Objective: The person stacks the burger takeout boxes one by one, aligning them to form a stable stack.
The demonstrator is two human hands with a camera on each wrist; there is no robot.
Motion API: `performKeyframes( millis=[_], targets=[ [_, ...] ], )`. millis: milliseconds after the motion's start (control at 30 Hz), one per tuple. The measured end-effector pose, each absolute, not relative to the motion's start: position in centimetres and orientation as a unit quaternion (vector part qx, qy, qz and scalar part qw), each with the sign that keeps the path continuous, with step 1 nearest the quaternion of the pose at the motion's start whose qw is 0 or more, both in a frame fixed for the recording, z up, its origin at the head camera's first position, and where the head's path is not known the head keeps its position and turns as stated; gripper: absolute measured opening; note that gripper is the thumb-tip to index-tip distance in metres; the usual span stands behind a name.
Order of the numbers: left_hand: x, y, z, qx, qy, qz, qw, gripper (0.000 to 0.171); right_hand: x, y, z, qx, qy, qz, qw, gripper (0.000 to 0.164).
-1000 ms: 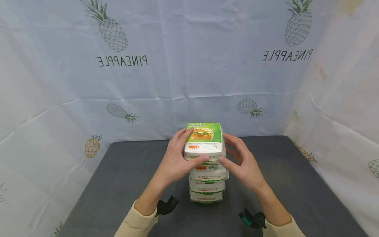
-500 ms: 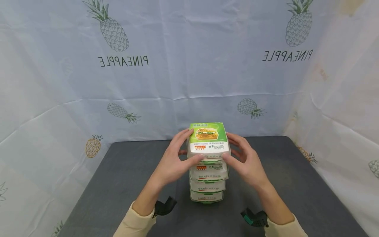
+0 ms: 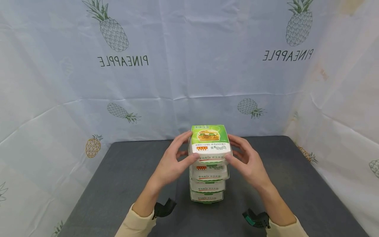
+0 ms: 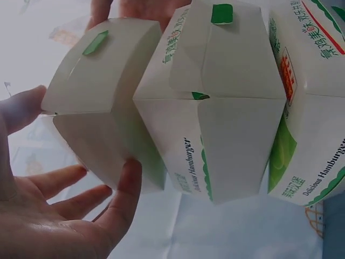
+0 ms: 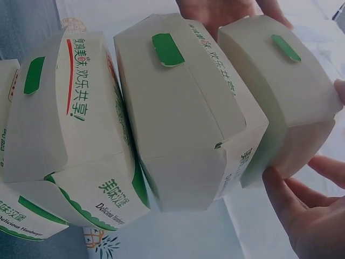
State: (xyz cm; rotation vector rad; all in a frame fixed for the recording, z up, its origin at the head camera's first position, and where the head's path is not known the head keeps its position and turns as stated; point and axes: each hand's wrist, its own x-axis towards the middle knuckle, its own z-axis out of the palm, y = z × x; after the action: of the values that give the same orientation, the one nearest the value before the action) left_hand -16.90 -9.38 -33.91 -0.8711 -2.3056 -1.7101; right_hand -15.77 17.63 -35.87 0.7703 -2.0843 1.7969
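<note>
A stack of paper burger boxes stands upright in the head view. Its top box [image 3: 208, 144] has a green and white lid with a burger picture. My left hand [image 3: 171, 161] grips this box at its left side, thumb on the near face. On the opposite side my right hand [image 3: 248, 163] holds it the same way. In the left wrist view the left hand's fingers [image 4: 126, 186] curl against the white top box [image 4: 102, 65]. The second box [image 3: 208, 172] sits right below, slightly offset. Lower boxes [image 3: 207, 187] are partly covered by those above.
The stack rests on a dark grey table [image 3: 133, 184]. Behind and at both sides hangs a pale cloth [image 3: 189, 65] printed with pineapples. Black straps with mounts [image 3: 164, 208] are on the wrists.
Both hands have shifted the top box a little to the right, and it now sits slightly lower in view. The boxes beneath stay in place.
</note>
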Motion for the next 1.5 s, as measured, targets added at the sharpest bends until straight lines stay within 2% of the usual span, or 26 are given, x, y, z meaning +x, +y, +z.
performKeyframes(
  millis=[1500],
  targets=[
    [-17.2,-9.4,-35.2,-0.304,-0.764,-0.565,0.077,0.070,-15.8,17.6,-36.9,0.267,-0.722,0.625,0.131,0.063]
  ],
)
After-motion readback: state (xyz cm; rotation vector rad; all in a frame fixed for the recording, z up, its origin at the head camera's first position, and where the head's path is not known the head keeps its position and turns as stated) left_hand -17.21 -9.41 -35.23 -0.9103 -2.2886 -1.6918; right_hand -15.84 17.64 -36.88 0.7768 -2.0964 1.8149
